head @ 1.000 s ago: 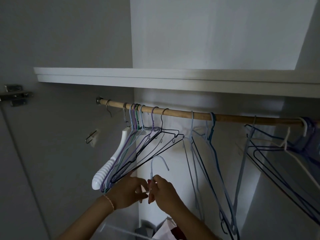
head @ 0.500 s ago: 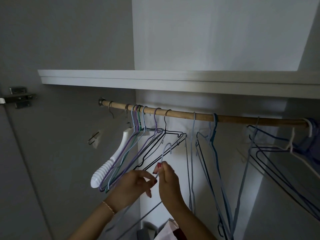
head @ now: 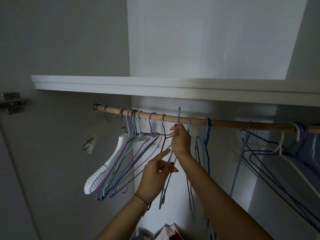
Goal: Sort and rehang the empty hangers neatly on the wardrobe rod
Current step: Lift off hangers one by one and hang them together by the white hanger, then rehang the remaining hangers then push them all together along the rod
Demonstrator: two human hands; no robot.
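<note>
1. Closest to me are the two bare forearms reaching up into the wardrobe; the left wrist has a thin bracelet on it.
2. The left hand sits lower, thumb and a finger pinched on the lower wires of a light blue hanger, with the index finger sticking out straight.
3. The right hand is higher up, fingers closed around that same hanger's neck just under the hook. The hook pokes up above the wooden rod, so it looks to be right at the rod, but I can't tell if it's actually resting on it.
4. Left of the hands, a bunch of hangers sits on the rod: a chunky white plastic hanger, then purple, green, pale blue and black wire ones swung out at an angle.
5. Right of the hands, a couple of blue hangers hang straight down, and further right a tangled dark blue cluster.
6. Behind it all, a white shelf runs above the rod, with a metal hinge on the far left.
</note>
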